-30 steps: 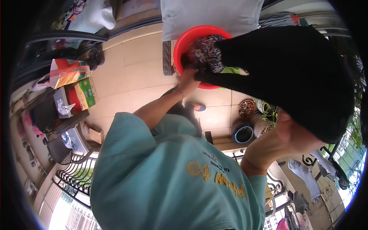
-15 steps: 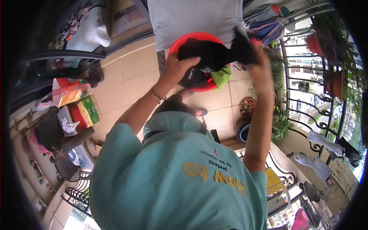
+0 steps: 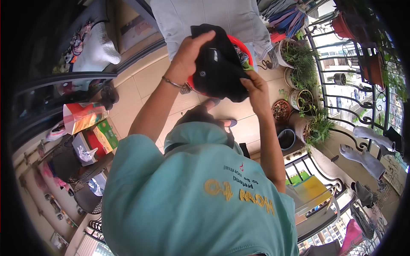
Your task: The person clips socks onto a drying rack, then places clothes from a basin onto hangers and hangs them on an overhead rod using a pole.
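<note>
A black garment [image 3: 220,64] with a small pale label and a round button-like spot hangs between my two hands. On its left edge, my left hand [image 3: 187,53] is closed, thumb over the cloth. My right hand [image 3: 257,87] pinches the lower right edge. Behind and beneath the cloth, a red basin [image 3: 251,53] shows only in part. Patterned fabric [image 3: 241,54] and a bit of green cloth [image 3: 247,65] lie inside it; the rest of its contents are hidden.
Potted plants [image 3: 299,55] line the railing [image 3: 337,100] on the right, with a dark blue pot [image 3: 286,139] nearer. A grey-covered surface [image 3: 171,19] is beyond the basin. Boxes [image 3: 101,136] are at left, and socks [image 3: 363,160] hang at right.
The black garment, first swung out to the right, came back over the basin and is now spread between both hands. My right hand moved inward, and the view has shifted.
</note>
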Demonstrator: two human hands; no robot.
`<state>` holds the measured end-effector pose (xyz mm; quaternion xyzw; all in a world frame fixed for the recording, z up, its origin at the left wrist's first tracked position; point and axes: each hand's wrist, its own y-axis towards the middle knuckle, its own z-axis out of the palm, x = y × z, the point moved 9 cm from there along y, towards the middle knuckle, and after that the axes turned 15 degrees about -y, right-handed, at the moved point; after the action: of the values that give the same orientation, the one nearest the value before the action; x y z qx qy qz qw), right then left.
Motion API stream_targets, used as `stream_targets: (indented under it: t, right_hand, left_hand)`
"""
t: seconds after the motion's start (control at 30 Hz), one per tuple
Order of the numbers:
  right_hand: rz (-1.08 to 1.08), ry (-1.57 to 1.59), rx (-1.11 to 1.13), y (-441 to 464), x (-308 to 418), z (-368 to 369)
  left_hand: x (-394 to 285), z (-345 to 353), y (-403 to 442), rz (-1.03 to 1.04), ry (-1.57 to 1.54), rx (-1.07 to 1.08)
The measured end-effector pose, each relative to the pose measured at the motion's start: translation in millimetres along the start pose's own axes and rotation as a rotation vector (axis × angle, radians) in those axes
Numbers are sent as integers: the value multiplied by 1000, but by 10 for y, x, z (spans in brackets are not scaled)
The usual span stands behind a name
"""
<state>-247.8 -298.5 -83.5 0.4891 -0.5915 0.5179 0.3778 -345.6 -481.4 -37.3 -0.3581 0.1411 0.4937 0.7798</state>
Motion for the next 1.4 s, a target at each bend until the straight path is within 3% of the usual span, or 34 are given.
stream_targets:
  t: [0.2, 0.37, 0.47, 0.6, 0.67, 0.8, 0.9, 0.97, 1.0, 1.1, 1.17, 1.23, 1.27, 1.33, 1.4]
  right_hand:
    - [-179, 44, -30, -397, 1021, -217]
    - [-282, 162, -270, -586, 1613, -461]
    - [-467, 322, -201, -610, 1981, -622]
    - [-621, 325, -241, -627, 2458, -822]
    - [-663, 325, -246, -673, 2696, -854]
    - [-789, 313, -313, -753, 3049, -1062]
    - [-823, 269, -345, -786, 3190, -1152]
    - [-836, 234, -370, -817, 3257, -1201]
    - [-843, 215, -385, -837, 3288, -1216]
    - [-839, 167, -430, -893, 3316, -1241]
    - [-846, 158, -476, -945, 3345, -1314]
    - [-846, 143, -517, -1001, 3351, -1410]
    - [-843, 132, -549, -1032, 3343, -1469]
    - [-821, 104, -601, -1053, 3303, -1586]
    - [-778, 56, -682, -1104, 3218, -1689]
  left_hand:
    - [127, -555, 271, -125, -15, -61]
    - [258, -774, 377, -202, -100, -99]
    - [351, -747, 494, -117, -179, 133]
    - [377, -686, 317, 52, 483, 178]
    - [432, -578, 192, 94, 605, 259]
    - [717, -534, -55, -58, 579, 224]
    - [1160, -675, 82, 230, 697, 398]
    - [1257, -762, 164, 226, 918, 322]
    - [1205, -720, 180, 227, 1028, 279]
    - [598, -204, 121, 582, 815, 372]
    - [16, 197, -64, 713, 511, 339]
    - [-580, 737, -183, 789, 588, 465]
    - [-800, 938, -433, 913, 375, 545]
    - [-897, 1074, -358, 1017, 395, 718]
    - [-553, 990, -54, 585, 504, 746]
